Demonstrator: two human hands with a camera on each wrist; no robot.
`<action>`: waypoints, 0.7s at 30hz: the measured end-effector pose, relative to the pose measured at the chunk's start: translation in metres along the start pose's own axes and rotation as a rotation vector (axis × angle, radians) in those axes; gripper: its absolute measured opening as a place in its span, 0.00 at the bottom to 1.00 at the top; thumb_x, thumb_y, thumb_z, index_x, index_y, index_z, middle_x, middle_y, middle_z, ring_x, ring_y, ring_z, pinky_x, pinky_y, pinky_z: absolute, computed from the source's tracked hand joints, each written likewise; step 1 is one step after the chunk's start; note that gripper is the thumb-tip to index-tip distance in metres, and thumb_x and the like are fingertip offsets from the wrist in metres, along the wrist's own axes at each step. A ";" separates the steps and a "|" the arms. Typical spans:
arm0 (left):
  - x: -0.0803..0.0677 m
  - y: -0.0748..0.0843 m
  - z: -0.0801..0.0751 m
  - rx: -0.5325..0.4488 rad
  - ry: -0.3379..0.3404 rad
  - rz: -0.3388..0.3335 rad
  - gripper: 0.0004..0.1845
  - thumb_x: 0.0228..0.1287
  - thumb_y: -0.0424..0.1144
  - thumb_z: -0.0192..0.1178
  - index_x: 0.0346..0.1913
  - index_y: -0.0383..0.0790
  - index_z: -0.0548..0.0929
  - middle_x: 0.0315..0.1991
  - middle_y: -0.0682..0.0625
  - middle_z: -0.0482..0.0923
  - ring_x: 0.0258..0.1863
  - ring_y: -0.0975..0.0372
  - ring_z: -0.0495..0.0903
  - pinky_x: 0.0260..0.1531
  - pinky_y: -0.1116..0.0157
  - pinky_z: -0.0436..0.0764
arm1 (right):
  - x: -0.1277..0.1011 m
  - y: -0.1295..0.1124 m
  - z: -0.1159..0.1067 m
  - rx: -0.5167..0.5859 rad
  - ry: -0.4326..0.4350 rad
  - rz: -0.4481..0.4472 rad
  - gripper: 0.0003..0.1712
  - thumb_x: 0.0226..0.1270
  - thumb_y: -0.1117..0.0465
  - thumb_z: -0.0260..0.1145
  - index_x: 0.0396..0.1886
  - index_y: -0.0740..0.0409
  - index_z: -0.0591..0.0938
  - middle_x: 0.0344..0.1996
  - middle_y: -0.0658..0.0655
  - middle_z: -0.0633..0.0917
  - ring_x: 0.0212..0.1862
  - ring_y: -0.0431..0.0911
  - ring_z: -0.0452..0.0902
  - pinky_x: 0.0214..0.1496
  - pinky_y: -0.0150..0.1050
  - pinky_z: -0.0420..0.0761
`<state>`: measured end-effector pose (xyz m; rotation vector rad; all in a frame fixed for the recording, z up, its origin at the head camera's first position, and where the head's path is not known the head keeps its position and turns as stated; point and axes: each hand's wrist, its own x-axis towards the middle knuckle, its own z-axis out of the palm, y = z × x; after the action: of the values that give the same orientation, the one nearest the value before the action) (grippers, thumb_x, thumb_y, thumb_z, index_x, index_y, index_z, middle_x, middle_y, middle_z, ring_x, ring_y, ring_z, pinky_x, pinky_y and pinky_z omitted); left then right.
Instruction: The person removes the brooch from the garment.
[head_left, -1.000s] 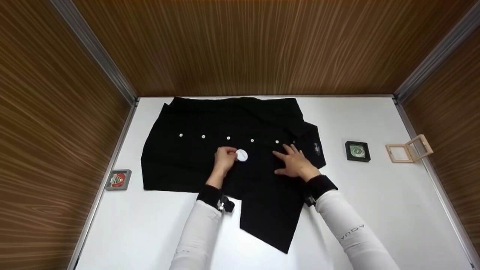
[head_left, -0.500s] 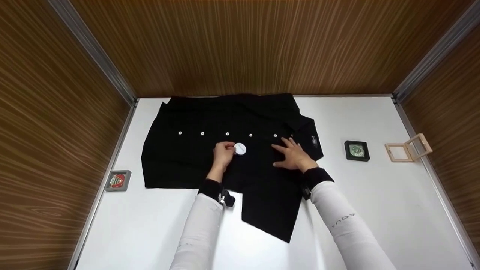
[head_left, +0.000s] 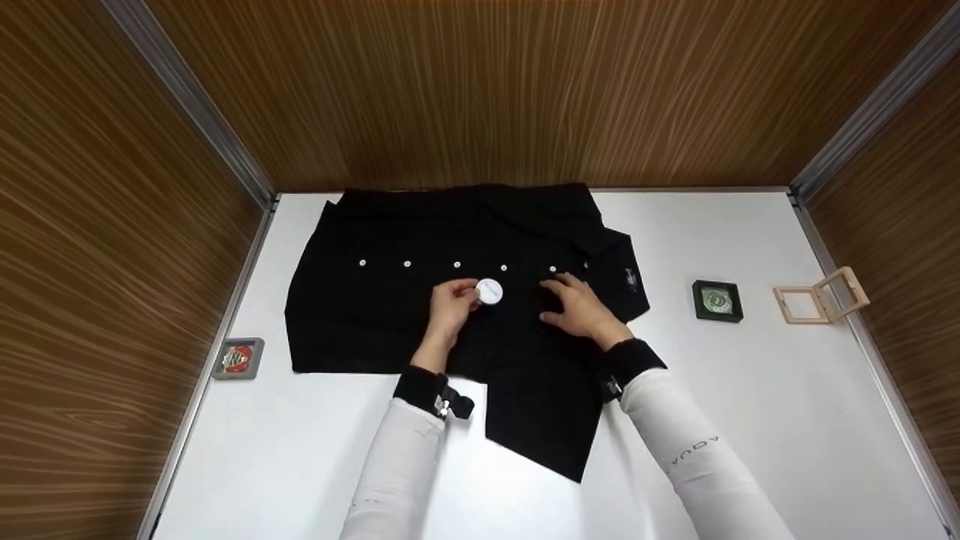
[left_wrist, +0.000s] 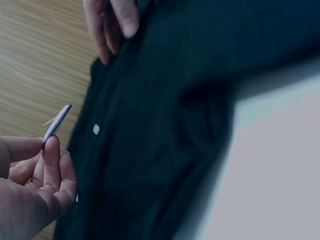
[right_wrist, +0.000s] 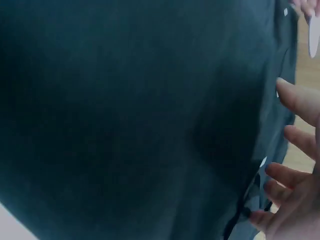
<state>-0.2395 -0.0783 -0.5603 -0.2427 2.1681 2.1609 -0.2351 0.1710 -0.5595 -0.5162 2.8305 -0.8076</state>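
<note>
- Our left hand (head_left: pixel 452 303) pinches a small white round badge (head_left: pixel 489 291) between thumb and fingertips; fingers curled round its near edge.
- The badge sits at the tip of that hand, on its far-right side, just over the black shirt (head_left: pixel 390 315).
- In the left wrist view the badge (left_wrist: pixel 56 123) shows edge-on, a thin disc sticking up from our fingertips (left_wrist: pixel 51 145), tilted rather than flat.
- We can't tell whether the badge touches the cloth or hangs just above it.
- Our right hand (head_left: pixel 581 309) lies flat on the shirt, fingers straight and spread, holding nothing; palm down, pressing the cloth.
- The badge is to the left of the right hand, near but apart, cloth between them.
- The row of white buttons (head_left: pixel 457 265) runs just beyond both hands; the badge is just this side of it, below the fourth button from the left.
- In the right wrist view our spread fingers (right_wrist: pixel 295 100) rest along the shirt's edge; the badge's rim (right_wrist: pixel 313 35) shows at the top right corner.
- The shirt is spread on a white table (head_left: pixel 750 390), one flap hanging toward us between our forearms.
- Right of the right hand, well apart: a black framed case (head_left: pixel 717 301), and further out an open wooden case (head_left: pixel 821 297).
- Left of the left hand, well apart at the table edge: a grey case with a red item (head_left: pixel 238 358).
</note>
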 end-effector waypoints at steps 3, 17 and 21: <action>-0.006 0.008 0.004 -0.041 -0.028 0.006 0.14 0.61 0.21 0.58 0.50 0.21 0.81 0.35 0.41 0.82 0.30 0.58 0.81 0.39 0.62 0.84 | 0.001 -0.008 0.000 0.092 0.096 -0.074 0.29 0.64 0.58 0.70 0.62 0.64 0.76 0.60 0.66 0.75 0.63 0.59 0.70 0.68 0.51 0.65; -0.027 0.030 0.022 -0.016 -0.136 0.096 0.12 0.64 0.23 0.59 0.50 0.24 0.82 0.37 0.41 0.84 0.33 0.61 0.81 0.38 0.65 0.83 | -0.001 -0.031 -0.003 0.862 0.104 -0.005 0.19 0.69 0.69 0.64 0.54 0.78 0.77 0.39 0.66 0.85 0.38 0.52 0.84 0.45 0.50 0.83; -0.030 0.031 0.026 -0.016 -0.164 0.119 0.12 0.64 0.23 0.59 0.49 0.23 0.82 0.39 0.40 0.84 0.33 0.62 0.81 0.40 0.62 0.84 | 0.000 -0.035 -0.003 0.894 0.124 -0.009 0.16 0.66 0.71 0.65 0.50 0.77 0.78 0.34 0.62 0.84 0.34 0.53 0.83 0.38 0.44 0.85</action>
<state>-0.2162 -0.0504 -0.5247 0.0626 2.1254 2.1739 -0.2255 0.1444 -0.5385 -0.3275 2.1985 -1.9707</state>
